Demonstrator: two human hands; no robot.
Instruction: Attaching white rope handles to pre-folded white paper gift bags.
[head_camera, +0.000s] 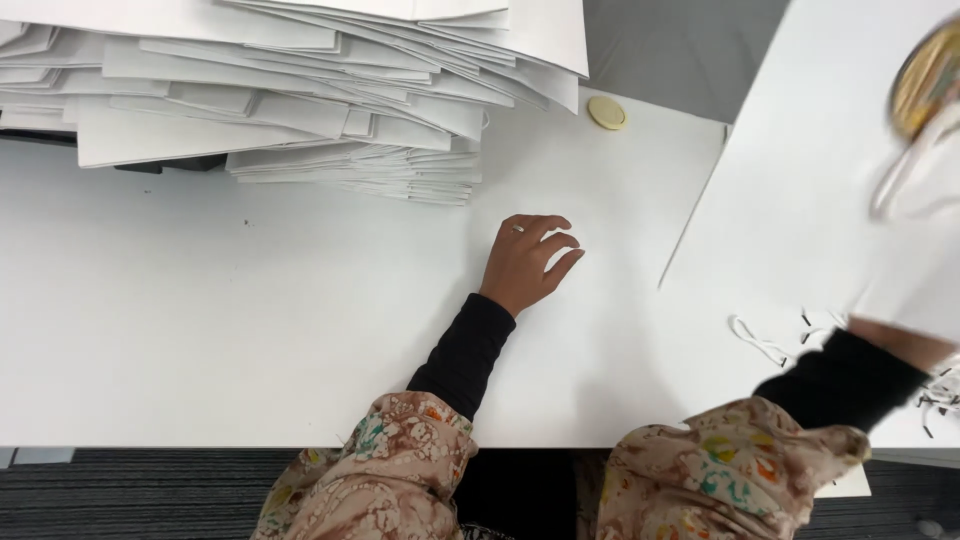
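Patterned sleeves over black cuffs frame the near edge of a white tabletop (250, 330). The left hand (527, 262) rests on the bare surface, fingers loosely curled and slightly apart, pinching nothing. The right hand (905, 340) is hidden behind a large white sheet (800, 180) it lifts; its grip cannot be made out. White cords (757, 340) lie beside it. Beyond, a small round disc (606, 112) sits near a tall stack (300, 90) of folded white sheets.

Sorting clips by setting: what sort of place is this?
Likely an office or packing workroom: a white table, a big stack of flat white paper bags, loose cord handles, grey carpet.
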